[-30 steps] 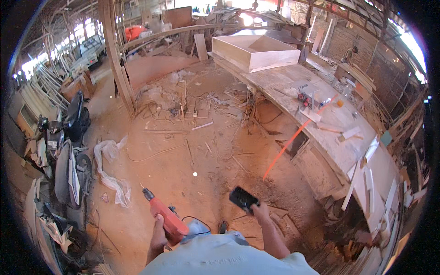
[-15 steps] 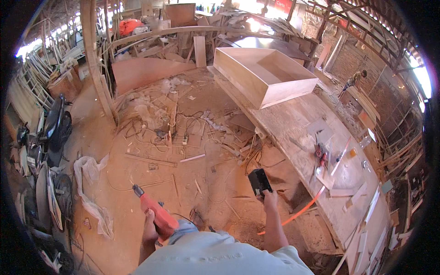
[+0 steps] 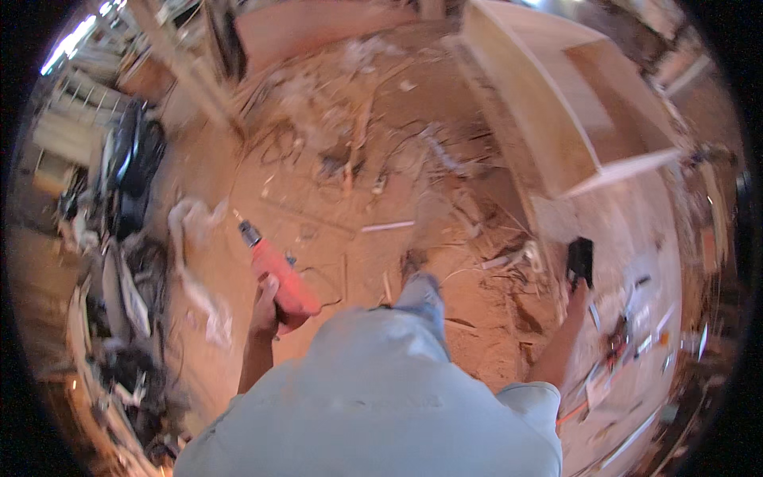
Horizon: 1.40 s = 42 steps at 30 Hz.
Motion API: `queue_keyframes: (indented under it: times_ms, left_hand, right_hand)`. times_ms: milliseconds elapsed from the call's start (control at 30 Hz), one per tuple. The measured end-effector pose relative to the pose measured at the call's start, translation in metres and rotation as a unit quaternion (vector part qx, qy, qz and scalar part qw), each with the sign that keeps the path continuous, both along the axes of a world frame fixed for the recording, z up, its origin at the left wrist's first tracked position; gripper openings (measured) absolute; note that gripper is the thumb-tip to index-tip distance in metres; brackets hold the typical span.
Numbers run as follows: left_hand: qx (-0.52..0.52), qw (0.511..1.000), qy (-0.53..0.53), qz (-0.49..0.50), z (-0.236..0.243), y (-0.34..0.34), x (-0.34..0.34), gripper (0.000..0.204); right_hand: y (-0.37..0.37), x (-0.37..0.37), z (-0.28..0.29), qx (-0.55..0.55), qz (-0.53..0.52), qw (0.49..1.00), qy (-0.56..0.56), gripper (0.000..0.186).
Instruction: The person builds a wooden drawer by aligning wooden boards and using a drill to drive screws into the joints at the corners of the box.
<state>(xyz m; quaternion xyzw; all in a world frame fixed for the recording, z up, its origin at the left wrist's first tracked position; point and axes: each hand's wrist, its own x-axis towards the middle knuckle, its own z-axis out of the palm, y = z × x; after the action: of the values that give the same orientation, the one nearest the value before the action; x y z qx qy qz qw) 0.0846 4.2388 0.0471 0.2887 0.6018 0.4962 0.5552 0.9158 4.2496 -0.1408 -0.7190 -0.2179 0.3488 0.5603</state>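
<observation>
My left hand (image 3: 266, 298) grips a red corded power drill (image 3: 282, 278) with a bit in its chuck, pointing away from me over the dusty floor. In my right hand (image 3: 576, 298) is a black phone-like object (image 3: 580, 254), held over the near side of the long worktable (image 3: 604, 226). A large open plywood box (image 3: 556, 135) rests on that table beyond my right hand. Below my right arm, small tools and wood strips (image 3: 616, 346) lie on the table, blurred by motion.
Two motorbikes (image 3: 127, 159) stand along the left, near crumpled clear plastic sheeting (image 3: 203, 286) on the floor. A wooden post (image 3: 187, 71) rises at back left. Offcuts, cables and debris (image 3: 342, 167) litter the floor ahead. A curved panel (image 3: 318, 28) is at the back.
My view has tipped down and I am closer to the worktable and box. My right hand with the black object has moved right, over the table's edge. Both objects are still held.
</observation>
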Motion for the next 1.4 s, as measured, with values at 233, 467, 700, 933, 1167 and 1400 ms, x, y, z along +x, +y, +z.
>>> queue_keyframes:
  times_ms: [233, 467, 700, 933, 1167, 1400]
  left_hand:
    - [-0.061, 0.992, -0.091, 0.068, 0.039, 0.103, 0.02, 0.088]
    - [-0.047, 0.976, -0.207, 0.043, 0.003, 0.257, -0.012, 0.087]
    - [-0.031, 0.979, -0.194, 0.062, 0.013, 0.379, -0.036, 0.084]
    - [-0.118, 0.969, -0.174, 0.128, -0.05, 0.374, -0.063, 0.089]
    - [-0.221, 0.931, -0.091, 0.278, -0.129, 0.325, -0.024, 0.099]
    - [-0.384, 0.853, -0.181, 0.304, -0.238, 0.312, 0.002, 0.093]
  right_hand:
    - [0.038, -0.114, 0.026, -0.133, -0.33, 0.933, -0.05, 0.034]
    - [0.094, -0.275, -0.173, -0.331, 0.327, 0.82, -0.333, 0.032]
    - [0.371, -0.418, -0.029, -0.264, 0.42, 0.843, -0.209, 0.038]
    - [0.498, -0.472, -0.055, -0.294, 0.599, 0.687, -0.286, 0.04]
    - [0.617, -0.559, -0.285, -0.258, 0.786, 0.412, -0.383, 0.036]
    - [0.72, -0.631, -0.569, -0.326, 0.754, 0.214, -0.529, 0.055]
